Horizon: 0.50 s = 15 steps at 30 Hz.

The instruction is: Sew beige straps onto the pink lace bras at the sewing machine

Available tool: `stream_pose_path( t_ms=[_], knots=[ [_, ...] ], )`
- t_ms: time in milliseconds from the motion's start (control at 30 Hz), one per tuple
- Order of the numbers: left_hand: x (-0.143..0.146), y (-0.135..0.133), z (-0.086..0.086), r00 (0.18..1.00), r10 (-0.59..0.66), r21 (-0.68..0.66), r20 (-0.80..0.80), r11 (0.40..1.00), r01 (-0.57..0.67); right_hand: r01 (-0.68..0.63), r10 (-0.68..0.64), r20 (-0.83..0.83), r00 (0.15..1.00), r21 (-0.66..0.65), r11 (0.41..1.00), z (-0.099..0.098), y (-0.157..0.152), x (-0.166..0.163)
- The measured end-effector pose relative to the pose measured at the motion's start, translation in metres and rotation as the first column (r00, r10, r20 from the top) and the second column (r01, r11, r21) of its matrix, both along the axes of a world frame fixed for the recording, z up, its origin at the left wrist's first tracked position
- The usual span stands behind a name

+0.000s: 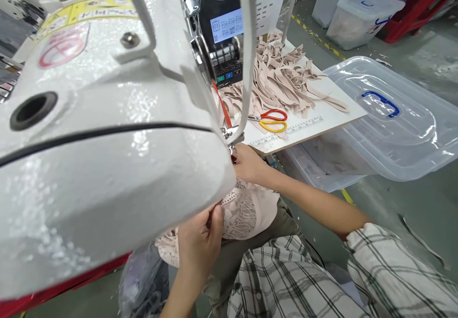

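Sewing machine (107, 174), one: white, glossy, its head reaching over the work.

Lace piece (243, 215), one: pale pink-beige, patterned; below the tip of the sewing machine's head, over the wearer's lap, partly hidden by the machine.

Left hand (198, 237), bare: just below the sewing machine's lower edge; forearm rising steeply, thumb upright, fingers curled; thumb and fingers together, pinched on the lace piece.

Right hand (250, 165), bare: at the tip of the sewing machine's head, back of the hand up, forearm slanting down to a rolled plaid sleeve (393, 256); fingertips hidden behind the machine, so whether they grip cannot be told.

Scissors (274, 121), one pair: red and yellow handles; right of the sewing machine.

Fabric strips (282, 79), beige, heaped: right of the sewing machine, beyond the scissors.
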<state>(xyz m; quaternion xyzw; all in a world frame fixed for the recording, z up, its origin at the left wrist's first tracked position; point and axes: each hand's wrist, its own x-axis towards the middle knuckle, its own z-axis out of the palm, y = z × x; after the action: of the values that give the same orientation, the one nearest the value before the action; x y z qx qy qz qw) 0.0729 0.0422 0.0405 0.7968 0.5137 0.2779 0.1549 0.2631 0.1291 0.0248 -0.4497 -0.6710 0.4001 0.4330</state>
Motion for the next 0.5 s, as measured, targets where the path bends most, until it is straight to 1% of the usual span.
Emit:
stream_pose_path(
  t_ms=[133, 200, 267, 300, 367, 433, 500],
  knots=[
    [-0.005, -0.006, -0.012, 0.993, 0.113, -0.010, 0.030, 0.994, -0.113, 0.004, -0.003, -0.006, 1.000, 0.025, 1.000, 0.000, -0.001, 0.002],
    [-0.006, -0.007, -0.016, 0.987, 0.146, -0.037, 0.062, 0.989, -0.144, 0.006, -0.006, 0.001, 1.000, 0.043, 0.999, 0.000, -0.001, 0.003],
    [-0.007, -0.008, -0.018, 0.983, 0.165, -0.025, 0.074, 0.986, -0.164, 0.012, -0.013, 0.016, 1.000, 0.065, 0.998, 0.000, -0.001, 0.004],
    [-0.006, -0.008, -0.019, 0.984, 0.172, 0.011, 0.055, 0.985, -0.173, 0.019, -0.021, 0.022, 1.000, 0.079, 0.997, -0.001, -0.001, 0.004],
    [-0.001, -0.009, -0.019, 0.985, 0.171, 0.151, -0.008, 0.974, -0.168, 0.032, -0.035, 0.022, 0.999, 0.103, 0.994, -0.003, -0.002, 0.004],
    [0.006, -0.012, -0.018, 0.990, 0.127, 0.293, -0.063, 0.951, -0.104, 0.053, -0.054, 0.016, 0.998, 0.101, 0.994, -0.004, -0.003, 0.003],
    [0.016, -0.016, -0.016, 0.992, 0.075, 0.356, -0.099, 0.934, -0.035, 0.078, -0.079, 0.011, 0.997, 0.079, 0.994, -0.004, -0.006, 0.001]
  ],
)
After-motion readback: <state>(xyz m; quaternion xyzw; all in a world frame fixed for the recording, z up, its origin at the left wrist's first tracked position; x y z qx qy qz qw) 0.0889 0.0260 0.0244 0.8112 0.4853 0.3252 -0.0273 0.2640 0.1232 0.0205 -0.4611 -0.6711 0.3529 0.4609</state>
